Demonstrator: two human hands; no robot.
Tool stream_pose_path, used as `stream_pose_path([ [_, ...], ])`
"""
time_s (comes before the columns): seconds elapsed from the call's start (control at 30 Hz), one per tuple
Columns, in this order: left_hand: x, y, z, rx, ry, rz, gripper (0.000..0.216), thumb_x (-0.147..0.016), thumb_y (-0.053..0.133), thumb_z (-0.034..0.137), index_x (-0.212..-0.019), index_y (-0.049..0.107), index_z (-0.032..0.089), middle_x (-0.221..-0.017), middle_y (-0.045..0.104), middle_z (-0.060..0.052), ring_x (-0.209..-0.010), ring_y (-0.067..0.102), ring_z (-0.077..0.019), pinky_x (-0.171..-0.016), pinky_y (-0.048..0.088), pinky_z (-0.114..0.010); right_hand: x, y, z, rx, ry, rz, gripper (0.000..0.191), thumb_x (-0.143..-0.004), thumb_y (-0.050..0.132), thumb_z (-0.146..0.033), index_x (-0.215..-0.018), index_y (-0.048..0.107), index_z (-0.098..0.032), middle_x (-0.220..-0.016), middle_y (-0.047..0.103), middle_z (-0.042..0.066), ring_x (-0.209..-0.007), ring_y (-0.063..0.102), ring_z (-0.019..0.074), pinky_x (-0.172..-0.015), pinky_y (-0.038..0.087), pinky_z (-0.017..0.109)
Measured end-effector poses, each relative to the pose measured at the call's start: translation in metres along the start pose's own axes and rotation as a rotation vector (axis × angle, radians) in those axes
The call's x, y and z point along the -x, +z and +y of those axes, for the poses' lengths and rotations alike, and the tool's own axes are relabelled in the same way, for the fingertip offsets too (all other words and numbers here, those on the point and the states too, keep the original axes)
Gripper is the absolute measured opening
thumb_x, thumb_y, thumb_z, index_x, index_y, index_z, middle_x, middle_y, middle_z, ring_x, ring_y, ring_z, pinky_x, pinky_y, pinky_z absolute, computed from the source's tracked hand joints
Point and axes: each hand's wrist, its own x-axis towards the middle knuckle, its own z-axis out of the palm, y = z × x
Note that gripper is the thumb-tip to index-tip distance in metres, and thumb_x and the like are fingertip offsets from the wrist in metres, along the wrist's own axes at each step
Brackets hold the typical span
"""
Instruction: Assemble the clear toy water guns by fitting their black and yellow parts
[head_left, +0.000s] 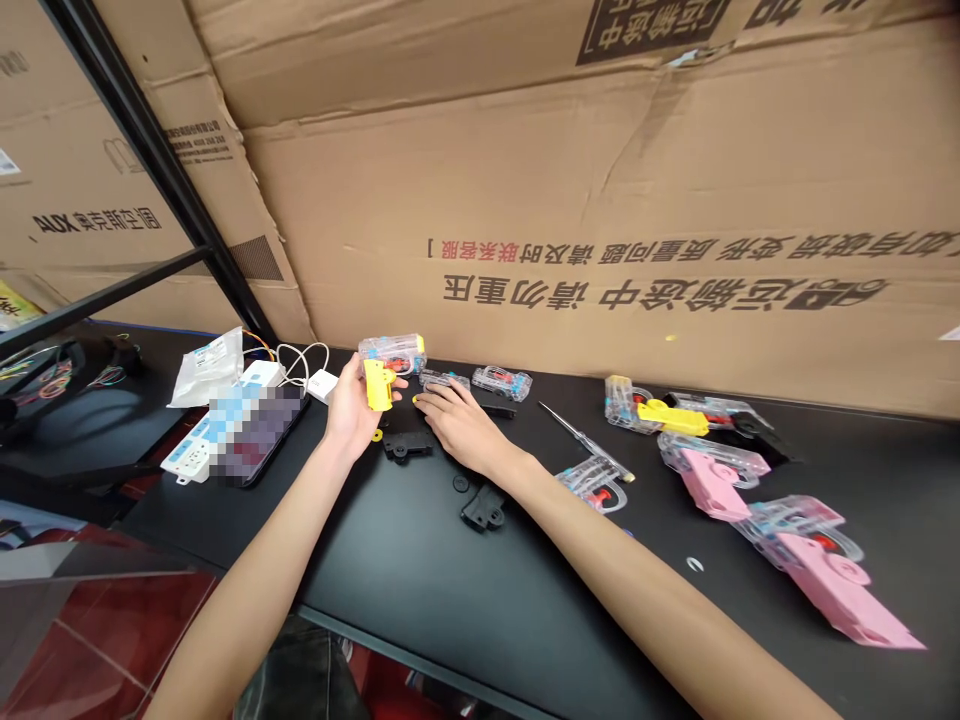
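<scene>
My left hand [351,405] is raised over the black table [465,610] and grips a toy gun [388,362] with a clear body and a yellow handle. My right hand [459,425] lies palm down on the table just right of it, fingers stretched toward a small yellow piece [415,399] and a clear plastic part [442,380]. A black plastic part [405,444] sits between the two hands. Another black part [484,507] lies beside my right forearm.
More toy guns lie to the right: a clear one [501,381], a yellow-handled one [654,410], two pink-handled ones [712,475] [821,560]. A screwdriver [581,440] lies mid-table. A power strip [217,425], phone [262,435] and charger [322,384] sit left. Cardboard [600,200] walls the back.
</scene>
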Motion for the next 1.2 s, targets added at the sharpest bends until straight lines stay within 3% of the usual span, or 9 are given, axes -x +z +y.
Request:
stream_pose_path([
  [0.17,0.001,0.0,0.0,-0.001,-0.027,-0.016,0.033,-0.1,0.042,0.037,-0.099,0.064,0.013,-0.091,0.073,-0.01,-0.076,0.072,-0.0189,-0.06,0.05,-0.026,-0.004,-0.005,0.003,-0.034,0.014,0.045,0.028,-0.1,0.046,-0.017,-0.11,0.073,-0.019,-0.114,0.073,0.01,-0.118,0.055,0.0293,-0.114,0.033,0.054],
  [0.3,0.003,0.002,0.001,-0.003,-0.035,-0.038,0.034,-0.101,0.042,0.038,-0.098,0.066,0.013,-0.092,0.073,-0.011,-0.081,0.072,-0.0204,-0.064,0.053,-0.028,-0.004,-0.006,0.005,-0.079,0.035,0.039,0.028,-0.1,0.047,-0.018,-0.107,0.074,-0.02,-0.105,0.072,0.011,-0.11,0.054,0.0283,-0.107,0.037,0.051],
  [0.47,0.004,0.003,0.0,-0.012,-0.049,-0.065,0.037,-0.102,0.041,0.038,-0.098,0.067,0.013,-0.091,0.073,-0.011,-0.081,0.072,-0.0207,-0.069,0.055,-0.03,-0.003,-0.008,0.007,-0.134,0.073,-0.011,0.024,-0.096,0.056,-0.019,-0.112,0.073,-0.017,-0.103,0.07,0.013,-0.11,0.049,0.03,-0.103,0.038,0.052],
  [0.67,0.004,0.004,-0.003,-0.024,-0.056,-0.071,0.038,-0.103,0.038,0.038,-0.098,0.067,0.013,-0.092,0.073,-0.011,-0.075,0.071,-0.0189,-0.06,0.051,-0.027,-0.002,-0.011,0.006,-0.165,0.082,-0.057,0.01,-0.092,0.062,-0.015,-0.089,0.071,-0.017,-0.096,0.07,0.01,-0.109,0.049,0.0287,-0.103,0.035,0.049],
  [0.87,0.005,0.004,-0.003,-0.028,-0.061,-0.071,0.039,-0.104,0.035,0.035,-0.098,0.067,0.012,-0.093,0.073,-0.012,-0.074,0.07,-0.0184,-0.059,0.05,-0.027,0.001,-0.021,0.015,-0.235,0.106,-0.105,0.018,-0.089,0.069,-0.02,-0.107,0.069,-0.02,-0.102,0.071,0.01,-0.111,0.05,0.0298,-0.095,0.04,0.045],
  [1.07,0.005,0.004,-0.004,-0.036,-0.064,-0.078,0.04,-0.104,0.034,0.034,-0.099,0.066,0.012,-0.092,0.073,-0.012,-0.07,0.069,-0.0178,-0.058,0.05,-0.027,0.005,-0.029,0.021,-0.188,0.063,-0.136,0.017,-0.09,0.065,-0.012,-0.102,0.073,-0.022,-0.104,0.071,0.009,-0.113,0.05,0.0294,-0.092,0.038,0.042],
  [1.2,0.004,0.003,-0.006,-0.036,-0.069,-0.089,0.04,-0.104,0.035,0.035,-0.1,0.067,0.011,-0.094,0.073,-0.013,-0.071,0.069,-0.018,-0.059,0.049,-0.027,0.004,-0.027,0.018,-0.149,0.038,-0.138,0.015,-0.092,0.063,-0.018,-0.103,0.075,-0.022,-0.103,0.069,0.01,-0.111,0.049,0.0302,-0.092,0.037,0.043],
])
